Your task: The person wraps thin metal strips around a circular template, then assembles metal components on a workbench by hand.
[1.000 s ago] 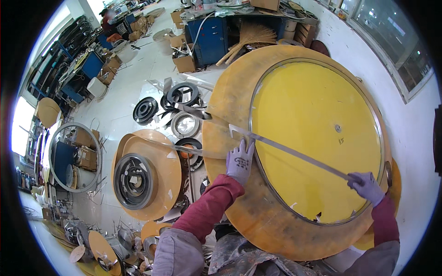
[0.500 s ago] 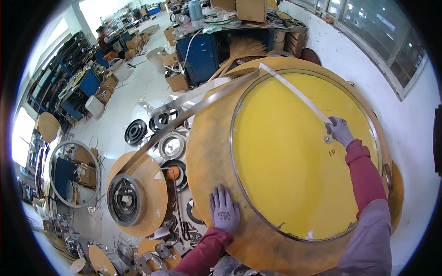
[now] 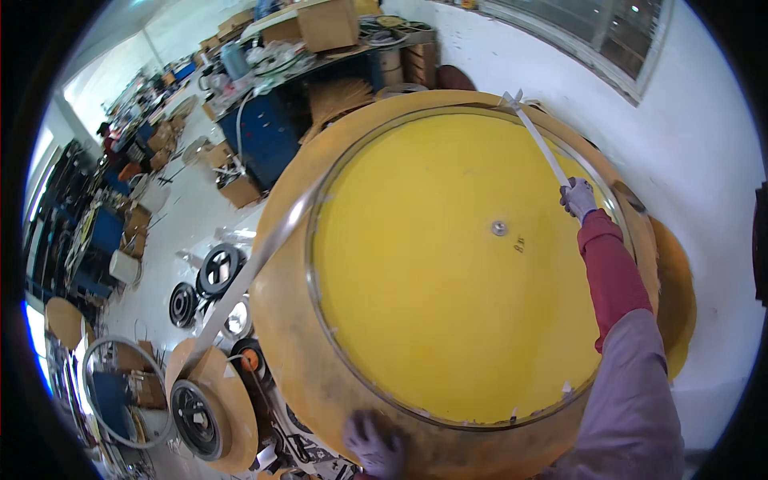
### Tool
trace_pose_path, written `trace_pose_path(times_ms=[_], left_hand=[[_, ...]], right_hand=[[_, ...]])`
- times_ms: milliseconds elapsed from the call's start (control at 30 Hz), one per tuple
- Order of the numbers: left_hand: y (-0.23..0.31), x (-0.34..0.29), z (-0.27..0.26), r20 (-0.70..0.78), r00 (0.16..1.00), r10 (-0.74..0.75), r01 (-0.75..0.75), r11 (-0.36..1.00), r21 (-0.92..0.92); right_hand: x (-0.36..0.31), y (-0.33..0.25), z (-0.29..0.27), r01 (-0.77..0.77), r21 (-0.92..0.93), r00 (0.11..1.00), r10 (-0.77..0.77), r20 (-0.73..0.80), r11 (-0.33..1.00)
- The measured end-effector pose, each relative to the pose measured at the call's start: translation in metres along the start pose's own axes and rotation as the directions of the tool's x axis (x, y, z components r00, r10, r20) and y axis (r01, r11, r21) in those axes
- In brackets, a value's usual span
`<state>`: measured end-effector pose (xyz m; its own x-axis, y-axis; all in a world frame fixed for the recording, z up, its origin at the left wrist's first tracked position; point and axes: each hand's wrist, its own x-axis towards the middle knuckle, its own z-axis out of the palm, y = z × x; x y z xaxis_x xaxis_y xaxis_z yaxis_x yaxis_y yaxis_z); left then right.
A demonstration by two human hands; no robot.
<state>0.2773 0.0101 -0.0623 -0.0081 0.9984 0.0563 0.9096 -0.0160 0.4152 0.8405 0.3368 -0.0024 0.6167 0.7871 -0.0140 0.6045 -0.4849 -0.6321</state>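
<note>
A large round yellow disc (image 3: 424, 264) with a metal strip wound around its edge lies on a wide brown round board (image 3: 280, 352). My right hand (image 3: 578, 198), in a grey glove, is closed around the near end of a flat pale stick (image 3: 541, 142). The stick's forked far end reaches the disc's far right rim. My left hand (image 3: 373, 445), gloved too and slightly blurred, is over the board's near left part with its fingers spread. A shiny metal strip (image 3: 264, 254) runs from a reel (image 3: 198, 420) at the lower left up to the disc's left side.
White wall and a window (image 3: 592, 32) border the right. At the back stands a cluttered blue workbench (image 3: 264, 136) with cardboard boxes on it. Black rings (image 3: 220, 270) and scraps lie on the left. Far left, a person (image 3: 108, 140) is by the benches.
The stick's far end has moved right along the disc's rim, carried by my right hand. The metal strip now lies closer to the disc's left side. My view has shifted right.
</note>
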Motion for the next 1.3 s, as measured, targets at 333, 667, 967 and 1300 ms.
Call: trace_pose_path(times_ms=[333, 667, 967, 1300], left_hand=[[0.020, 0.011, 0.001, 0.074, 0.992, 0.100, -0.102, 0.994, 0.032], [0.038, -0.023, 0.019, 0.102, 0.992, 0.080, -0.086, 0.995, 0.055], [0.021, 0.005, 0.003, 0.214, 0.975, 0.064, -0.077, 0.996, 0.049], [-0.094, 0.148, -0.013, 0.105, 0.900, 0.424, -0.429, 0.903, 0.031]], right_hand=[[-0.077, 0.119, -0.096, -0.003, 0.047, 0.991, 0.009, -0.135, 0.999], [-0.052, -0.074, 0.089, 0.567, -0.204, 0.811, -0.584, -0.033, 0.798], [-0.087, -0.043, 0.069, 0.553, -0.343, 0.829, -0.542, 0.138, 0.759], [-0.076, 0.002, 0.076, 0.569, -0.377, 0.809, -0.580, 0.095, 0.731]])
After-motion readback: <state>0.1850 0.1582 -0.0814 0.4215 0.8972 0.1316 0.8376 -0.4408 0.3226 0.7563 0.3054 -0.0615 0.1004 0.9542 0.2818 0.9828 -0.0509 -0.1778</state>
